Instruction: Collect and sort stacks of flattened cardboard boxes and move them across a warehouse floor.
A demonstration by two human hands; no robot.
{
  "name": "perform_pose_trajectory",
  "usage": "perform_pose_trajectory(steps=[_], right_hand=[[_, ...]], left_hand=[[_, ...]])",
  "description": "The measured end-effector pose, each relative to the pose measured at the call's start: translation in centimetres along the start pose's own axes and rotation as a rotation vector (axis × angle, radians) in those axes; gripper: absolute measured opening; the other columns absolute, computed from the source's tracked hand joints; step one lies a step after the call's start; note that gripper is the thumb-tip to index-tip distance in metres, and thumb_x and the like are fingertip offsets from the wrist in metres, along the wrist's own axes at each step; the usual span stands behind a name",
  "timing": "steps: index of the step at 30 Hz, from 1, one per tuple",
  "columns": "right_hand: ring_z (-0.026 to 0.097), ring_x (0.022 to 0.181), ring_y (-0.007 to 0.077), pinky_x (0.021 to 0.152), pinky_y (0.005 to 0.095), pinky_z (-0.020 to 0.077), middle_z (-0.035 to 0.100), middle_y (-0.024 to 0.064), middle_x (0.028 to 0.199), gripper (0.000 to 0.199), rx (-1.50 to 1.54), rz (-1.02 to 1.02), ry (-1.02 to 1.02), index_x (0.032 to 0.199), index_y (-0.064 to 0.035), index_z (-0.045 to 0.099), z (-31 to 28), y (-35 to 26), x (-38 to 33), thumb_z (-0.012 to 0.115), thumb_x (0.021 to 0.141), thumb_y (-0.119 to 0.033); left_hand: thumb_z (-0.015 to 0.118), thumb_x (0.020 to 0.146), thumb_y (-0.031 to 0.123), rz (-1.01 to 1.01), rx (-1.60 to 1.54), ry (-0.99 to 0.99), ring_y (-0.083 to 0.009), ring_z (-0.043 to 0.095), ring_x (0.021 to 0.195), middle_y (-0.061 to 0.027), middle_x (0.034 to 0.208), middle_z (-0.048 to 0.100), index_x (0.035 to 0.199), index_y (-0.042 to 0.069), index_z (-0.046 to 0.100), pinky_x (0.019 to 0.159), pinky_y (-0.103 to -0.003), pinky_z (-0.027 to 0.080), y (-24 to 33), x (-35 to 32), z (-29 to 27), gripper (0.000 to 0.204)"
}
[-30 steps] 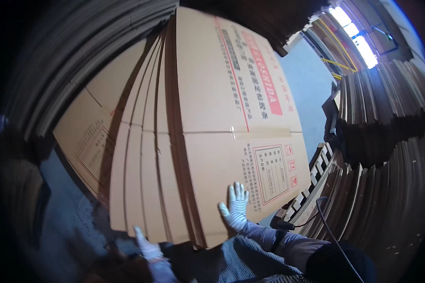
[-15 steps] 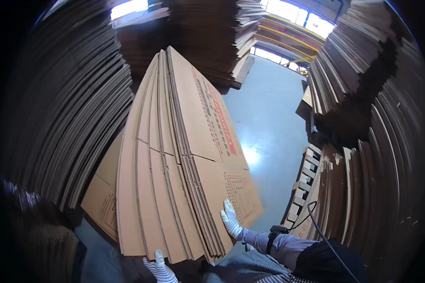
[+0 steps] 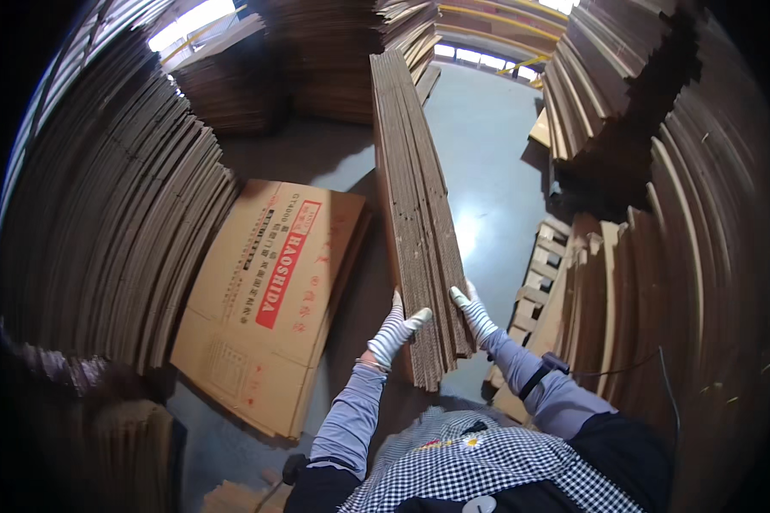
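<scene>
Head view: gripping a bundle of flattened cardboard boxes edge-on, upright, between both gloved hands. Left hand pressing the bundle's left face, fingers curled onto its near edge. Right hand lying flat against the right face, fingers spread narrow. Lying left of the left fingers on the floor: a stack of flat printed cartons. Standing right of the right fingers: wooden pallets.
</scene>
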State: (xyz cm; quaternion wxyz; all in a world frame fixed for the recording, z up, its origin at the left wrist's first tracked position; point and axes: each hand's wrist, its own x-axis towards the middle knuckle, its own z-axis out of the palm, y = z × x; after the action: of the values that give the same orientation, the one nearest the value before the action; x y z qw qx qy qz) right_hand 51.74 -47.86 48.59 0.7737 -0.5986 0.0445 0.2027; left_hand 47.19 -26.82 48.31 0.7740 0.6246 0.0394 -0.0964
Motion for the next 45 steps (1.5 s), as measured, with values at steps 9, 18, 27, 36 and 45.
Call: perform_pose_trajectory(steps=[9, 18, 27, 36, 45], right_hand=[[0.032, 0.139, 0.0273, 0.115, 0.0373, 0.0267, 0.03, 0.0169, 0.153, 0.086, -0.144, -0.036, 0.136, 0.155, -0.0051, 0.013, -2.4, 3.8, 0.9, 0.066, 0.092, -0.034], [0.03, 0.142, 0.038, 0.115, 0.0457, 0.0303, 0.022, 0.0235, 0.156, 0.08, -0.672, 0.043, -0.701, 0.147, -0.0007, 0.032, -5.8, -0.8, 8.9, 0.065, 0.089, -0.044], [0.031, 0.14, 0.042, 0.113, 0.0477, 0.0322, 0.029, 0.0227, 0.153, 0.071, -0.973, -0.799, -0.787, 0.141, -0.001, 0.041, -0.2, -14.9, 25.2, 0.067, 0.083, -0.033], [0.037, 0.136, 0.0343, 0.114, 0.054, 0.0222, 0.049, 0.0171, 0.138, 0.078, -1.283, -1.153, -1.299, 0.138, -0.0074, 0.048, 11.7, -19.6, 38.9, 0.067, 0.079, -0.055], [0.065, 0.098, 0.0397, 0.082, 0.0479, 0.0521, 0.068, 0.0218, 0.102, 0.066, -1.311, -0.676, -1.944, 0.112, -0.0031, 0.066, 16.9, -19.5, 41.3, 0.058, 0.085, -0.062]], left_hand=[[0.077, 0.083, 0.02, -0.112, 0.277, 0.211, -0.0196, 0.062, 0.106, -0.0111, 0.121, 0.064, 0.144, 0.005, 0.038, 0.089, -0.032, 0.051, 2.0, 1.1, 1.5, 0.074], [0.062, 0.094, 0.042, -0.338, 0.992, 0.828, -0.0261, 0.064, 0.076, -0.0194, 0.087, 0.07, 0.105, -0.002, 0.068, 0.071, -0.039, 0.05, 3.9, 0.5, -3.6, 0.045], [0.063, 0.085, 0.052, -0.799, 1.071, 1.168, -0.0409, 0.062, 0.107, -0.0284, 0.111, 0.066, 0.11, -0.007, 0.066, 0.096, -0.048, 0.047, 7.2, 3.6, 4.6, 0.063], [0.049, 0.092, 0.058, -0.88, 1.011, 0.9, -0.0474, 0.062, 0.09, -0.0256, 0.095, 0.067, 0.103, 0.01, 0.068, 0.081, -0.053, 0.048, 9.6, 6.5, 9.1, 0.053], [0.075, 0.07, 0.041, -0.367, 1.592, 1.505, -0.0499, 0.047, 0.118, -0.027, 0.13, 0.052, 0.118, 0.004, 0.059, 0.1, -0.061, 0.036, 11.2, 13.6, 10.4, 0.063]])
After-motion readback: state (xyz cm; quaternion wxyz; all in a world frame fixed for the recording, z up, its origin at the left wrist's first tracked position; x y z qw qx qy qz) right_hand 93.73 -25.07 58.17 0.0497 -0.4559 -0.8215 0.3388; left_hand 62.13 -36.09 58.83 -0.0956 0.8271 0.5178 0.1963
